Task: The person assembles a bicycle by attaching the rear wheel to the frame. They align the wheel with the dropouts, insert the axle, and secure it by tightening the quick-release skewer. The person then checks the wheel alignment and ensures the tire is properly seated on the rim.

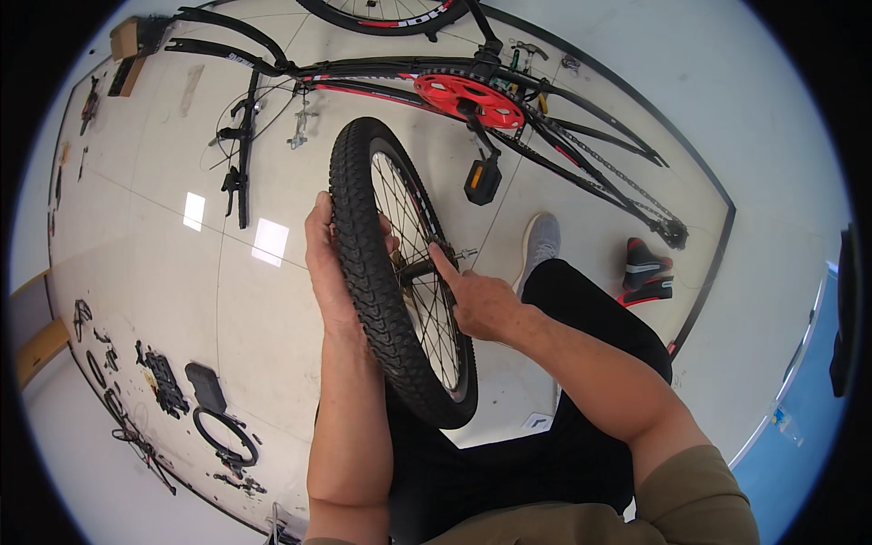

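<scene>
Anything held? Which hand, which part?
Bike wheel: left hand holds the tyre; right hand is at the hub, exact grip unclear.

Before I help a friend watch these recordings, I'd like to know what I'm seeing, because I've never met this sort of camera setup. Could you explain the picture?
There is no robot here, just a person's two bare hands. The one picture comes from the left of two wide cameras worn on the head, looking down, so straight edges bend near the rim.

The left hand holds a bicycle wheel by its tyre. The right hand reaches to the wheel's middle, index finger extended; whether it grips anything is hidden.

On the pale floor lie a black and red bicycle frame with a pedal, a handlebar and, at the top edge, another wheel.
</scene>
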Demonstrator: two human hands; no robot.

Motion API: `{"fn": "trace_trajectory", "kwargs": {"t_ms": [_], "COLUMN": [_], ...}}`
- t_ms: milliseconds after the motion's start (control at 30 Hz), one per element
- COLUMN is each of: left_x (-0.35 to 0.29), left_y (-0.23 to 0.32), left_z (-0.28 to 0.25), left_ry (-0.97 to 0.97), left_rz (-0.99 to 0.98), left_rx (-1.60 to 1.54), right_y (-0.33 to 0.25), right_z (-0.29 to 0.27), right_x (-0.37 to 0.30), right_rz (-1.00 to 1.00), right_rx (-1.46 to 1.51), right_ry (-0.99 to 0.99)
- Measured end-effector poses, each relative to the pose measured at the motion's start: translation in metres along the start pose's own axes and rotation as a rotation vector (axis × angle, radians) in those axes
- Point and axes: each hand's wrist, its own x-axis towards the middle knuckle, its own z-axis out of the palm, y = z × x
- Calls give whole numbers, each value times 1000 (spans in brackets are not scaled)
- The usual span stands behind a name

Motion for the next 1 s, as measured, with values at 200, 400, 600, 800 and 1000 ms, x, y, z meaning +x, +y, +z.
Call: {"fn": "trace_trajectory", "kwargs": {"t_ms": [200, 400, 600, 800, 1000], "left_x": [3, 2, 3, 4, 5], "left_y": [0, 2, 3, 2, 2], "left_z": [-7, 1, -6, -3, -7], "left_ry": [25, 32, -3, -18, -26], "left_rz": [-19, -1, -21, -28, -32], "left_rx": [12, -24, 26, 20, 22], "right_y": [-16, -1, -13, -6, -24], "right_z": [15, 21, -11, 0, -4], "right_x": [-29, -29, -11, -3, -24], "right_rz": [-10, -95, 42, -46, -24], "right_rx": [-277, -250, -70, -51, -193], "right_ry": [-129, -118, 64, -22, -165]}}
